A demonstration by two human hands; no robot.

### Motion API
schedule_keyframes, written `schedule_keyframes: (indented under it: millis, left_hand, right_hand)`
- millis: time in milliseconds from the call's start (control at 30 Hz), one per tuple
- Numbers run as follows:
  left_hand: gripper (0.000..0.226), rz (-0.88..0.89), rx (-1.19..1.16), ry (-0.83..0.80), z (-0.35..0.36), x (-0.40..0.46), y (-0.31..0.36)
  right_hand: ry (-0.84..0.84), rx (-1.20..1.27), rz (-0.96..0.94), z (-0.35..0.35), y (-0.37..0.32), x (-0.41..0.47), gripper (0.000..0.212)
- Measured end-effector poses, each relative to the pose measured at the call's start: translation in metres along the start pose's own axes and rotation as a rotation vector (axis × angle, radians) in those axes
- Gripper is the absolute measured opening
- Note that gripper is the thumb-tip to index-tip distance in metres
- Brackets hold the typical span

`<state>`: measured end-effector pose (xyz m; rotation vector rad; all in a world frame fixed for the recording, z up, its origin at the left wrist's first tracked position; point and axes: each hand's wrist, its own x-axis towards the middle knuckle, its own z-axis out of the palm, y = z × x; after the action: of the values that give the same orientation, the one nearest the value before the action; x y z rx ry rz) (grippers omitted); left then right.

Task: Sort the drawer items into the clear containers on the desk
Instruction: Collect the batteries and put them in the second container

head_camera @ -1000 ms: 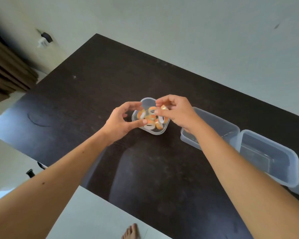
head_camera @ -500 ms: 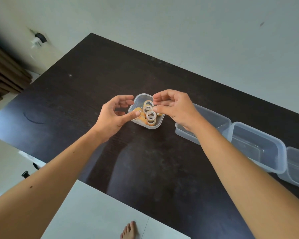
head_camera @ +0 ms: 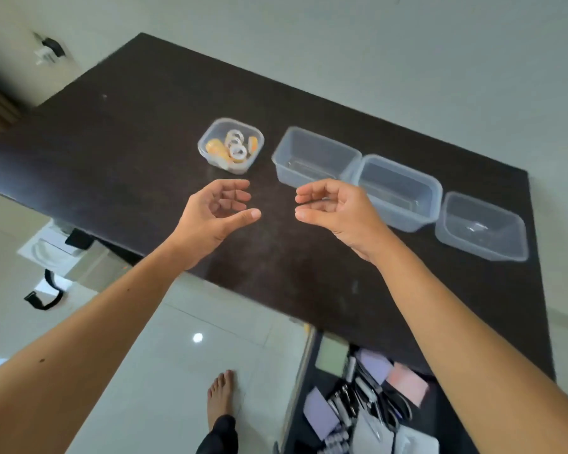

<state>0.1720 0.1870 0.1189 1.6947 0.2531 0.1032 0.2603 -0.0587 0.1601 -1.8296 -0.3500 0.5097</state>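
Observation:
A small clear square container (head_camera: 258, 149) on the dark desk (head_camera: 128, 132) holds several tape rolls (head_camera: 235, 149), orange and clear. To its right stand three clear containers in a row: the first (head_camera: 315, 152), the second (head_camera: 400, 191) and the third (head_camera: 482, 224), all with nothing in them. My left hand (head_camera: 215, 213) and my right hand (head_camera: 333, 209) hover above the desk in front of the containers, fingers loosely curled and apart, holding nothing. Below the desk's front edge the open drawer (head_camera: 368, 401) shows sticky notes, scissors and several small metal items.
A white tiled floor (head_camera: 184, 355) lies to the left of the drawer, with my bare foot (head_camera: 222, 393) on it. A black strap (head_camera: 43, 298) and white boxes sit by the desk's left corner. A plug hangs on the wall at far left.
Both hands have pulled back from the tape container toward me and let go of it. The view has tilted down, bringing the open drawer into sight.

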Motion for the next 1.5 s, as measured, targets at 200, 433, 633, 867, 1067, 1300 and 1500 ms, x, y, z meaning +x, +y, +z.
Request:
schedule_keyframes:
  millis: [200, 433, 633, 867, 1067, 1300, 1500]
  left_hand:
    - [0.055, -0.053, -0.026, -0.098, 0.096, -0.099, -0.014]
    - [0.056, -0.149, -0.001, -0.209, 0.170, -0.178, -0.048]
    - [0.048, -0.275, 0.033, -0.369, 0.204, -0.206, -0.087]
    - [0.050, -0.311, 0.130, -0.442, 0.234, -0.218, -0.127]
    - [0.050, -0.300, 0.215, -0.386, 0.250, -0.217, -0.153]
    - [0.041, -0.291, 0.224, -0.254, 0.260, -0.210, -0.167]
    - [0.045, -0.280, 0.380, -0.152, 0.269, -0.200, -0.168]
  right_hand:
    - [0.007, -0.005, 0.105, -0.041, 0.066, -0.128, 0.033]
    - [0.018, 0.050, 0.226, -0.067, 0.141, -0.231, 0.033]
    - [0.049, 0.027, 0.325, -0.068, 0.200, -0.281, 0.031]
    - [0.116, -0.051, 0.392, -0.062, 0.252, -0.307, 0.031]
    - [0.184, -0.154, 0.376, -0.041, 0.274, -0.292, 0.032]
    - [0.210, -0.301, 0.305, -0.019, 0.293, -0.267, 0.038]
    - [0.143, -0.383, 0.280, -0.026, 0.297, -0.274, 0.036]
